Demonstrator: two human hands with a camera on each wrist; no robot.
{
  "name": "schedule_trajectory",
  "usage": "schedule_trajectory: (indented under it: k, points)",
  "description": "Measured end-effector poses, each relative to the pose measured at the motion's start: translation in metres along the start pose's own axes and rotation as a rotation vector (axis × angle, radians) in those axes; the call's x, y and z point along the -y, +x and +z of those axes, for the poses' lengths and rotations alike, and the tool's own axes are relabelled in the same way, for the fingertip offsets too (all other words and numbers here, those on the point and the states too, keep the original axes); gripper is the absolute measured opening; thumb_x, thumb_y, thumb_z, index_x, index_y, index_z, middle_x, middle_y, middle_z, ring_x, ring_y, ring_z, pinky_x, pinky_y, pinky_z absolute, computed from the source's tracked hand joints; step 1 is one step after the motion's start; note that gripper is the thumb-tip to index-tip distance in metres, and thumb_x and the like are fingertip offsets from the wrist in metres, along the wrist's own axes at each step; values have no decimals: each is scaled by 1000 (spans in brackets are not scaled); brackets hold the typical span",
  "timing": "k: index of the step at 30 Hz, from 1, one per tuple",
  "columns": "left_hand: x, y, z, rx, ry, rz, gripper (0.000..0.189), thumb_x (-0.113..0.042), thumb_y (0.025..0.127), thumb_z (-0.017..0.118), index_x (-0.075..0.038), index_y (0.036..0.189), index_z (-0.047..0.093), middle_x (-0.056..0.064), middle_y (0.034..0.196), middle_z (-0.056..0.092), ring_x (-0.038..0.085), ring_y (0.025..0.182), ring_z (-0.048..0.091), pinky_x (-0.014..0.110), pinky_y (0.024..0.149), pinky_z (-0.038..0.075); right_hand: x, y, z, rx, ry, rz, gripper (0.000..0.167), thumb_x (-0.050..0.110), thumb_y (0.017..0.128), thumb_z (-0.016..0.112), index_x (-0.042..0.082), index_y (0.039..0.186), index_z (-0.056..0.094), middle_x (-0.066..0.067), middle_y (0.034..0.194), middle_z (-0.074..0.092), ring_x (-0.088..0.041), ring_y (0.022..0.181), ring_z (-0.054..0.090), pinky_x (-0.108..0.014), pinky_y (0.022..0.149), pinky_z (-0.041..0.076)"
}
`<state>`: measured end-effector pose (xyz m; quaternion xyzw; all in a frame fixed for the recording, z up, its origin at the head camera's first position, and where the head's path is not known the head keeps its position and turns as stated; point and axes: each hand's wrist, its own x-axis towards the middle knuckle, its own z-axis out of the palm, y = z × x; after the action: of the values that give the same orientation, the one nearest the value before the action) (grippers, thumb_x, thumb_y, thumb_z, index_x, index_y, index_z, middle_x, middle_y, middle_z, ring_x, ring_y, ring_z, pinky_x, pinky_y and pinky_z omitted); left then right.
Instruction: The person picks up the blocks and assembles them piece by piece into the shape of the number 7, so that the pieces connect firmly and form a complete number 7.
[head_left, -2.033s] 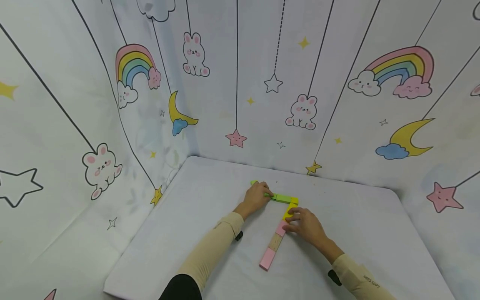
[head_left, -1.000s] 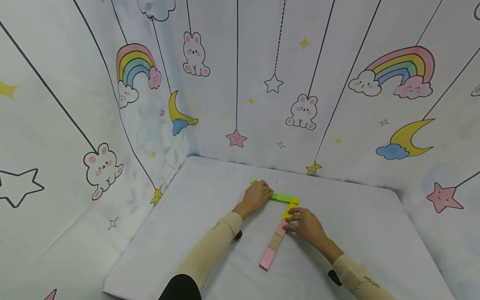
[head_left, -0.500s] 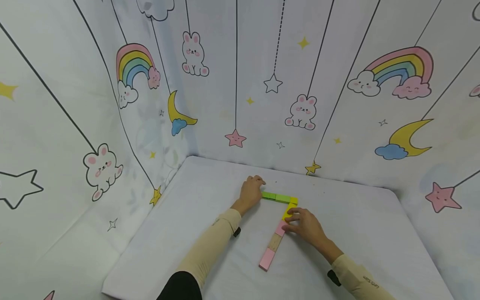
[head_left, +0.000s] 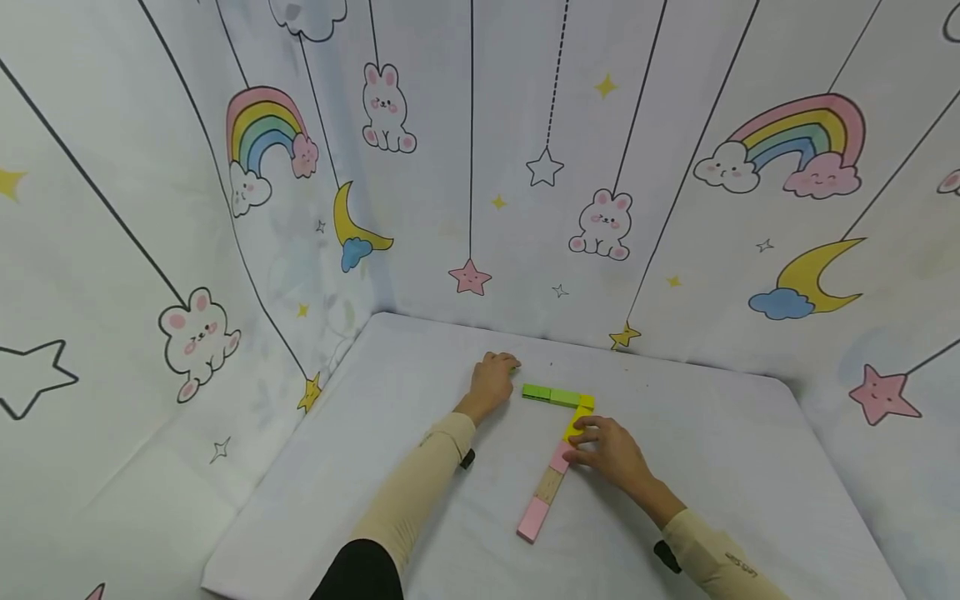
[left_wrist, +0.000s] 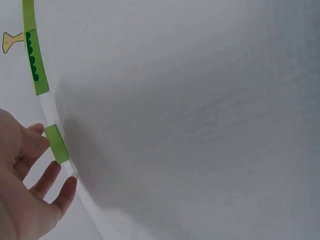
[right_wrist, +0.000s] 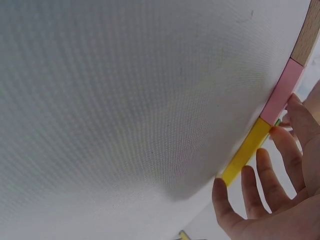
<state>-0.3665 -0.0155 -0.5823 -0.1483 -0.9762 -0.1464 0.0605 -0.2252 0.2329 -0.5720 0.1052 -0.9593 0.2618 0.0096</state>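
In the left wrist view a small green block (left_wrist: 56, 144) sits between the thumb and fingers of my left hand (head_left: 490, 385), which pinches it. A gap separates it from a row of green blocks (head_left: 551, 395), one bearing a dark scalloped print. This row meets a yellow block (head_left: 588, 402) at a corner. From there a second line runs toward me: another yellow block (right_wrist: 246, 151), a pink block (right_wrist: 282, 91), a plain wooden block (head_left: 550, 485) and a pink end block (head_left: 532, 519). My right hand (head_left: 615, 450) rests its fingertips along the side of the yellow and pink blocks.
The blocks lie on a white padded surface (head_left: 360, 492) with a rounded back corner. White cloth walls (head_left: 510, 108) printed with rabbits, rainbows, moons and stars rise behind it and on the left.
My left hand has let go at the left end of the green row, moved left, and taken hold of the separate green block there. My right hand stays where it was.
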Motion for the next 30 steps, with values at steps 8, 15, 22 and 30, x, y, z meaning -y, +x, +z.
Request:
schedule_trajectory:
  k: [8,15,22,30]
  points:
    - [0,-1,-3,-22,-26,15,33,-3,94,71,-15,124,77,-1,137,67,24,127,59,42,97,54,0,-1,0,2,4,-4,31,39,79,91,17,100,85,-5,133,69,-34,131,55,-59,110,43]
    - [2,-4,-3,-31,-72,11,29,1,93,71,-13,117,81,1,132,68,23,124,61,35,100,54,0,-1,0,2,-5,-19,31,39,80,90,16,99,85,-5,133,69,-34,131,55,-59,110,43]
    - [6,-7,-6,-19,-151,-8,34,8,92,66,-12,114,81,4,127,69,24,124,61,34,102,52,0,0,0,7,0,-15,31,39,80,90,16,100,85,-5,133,69,-34,131,56,-58,110,43]
    - [11,-4,-5,-4,-207,-31,59,12,91,64,-16,142,65,3,127,73,22,119,65,32,96,55,0,0,0,9,-7,-18,30,39,81,89,16,101,85,-6,133,69,-35,131,56,-59,110,43]
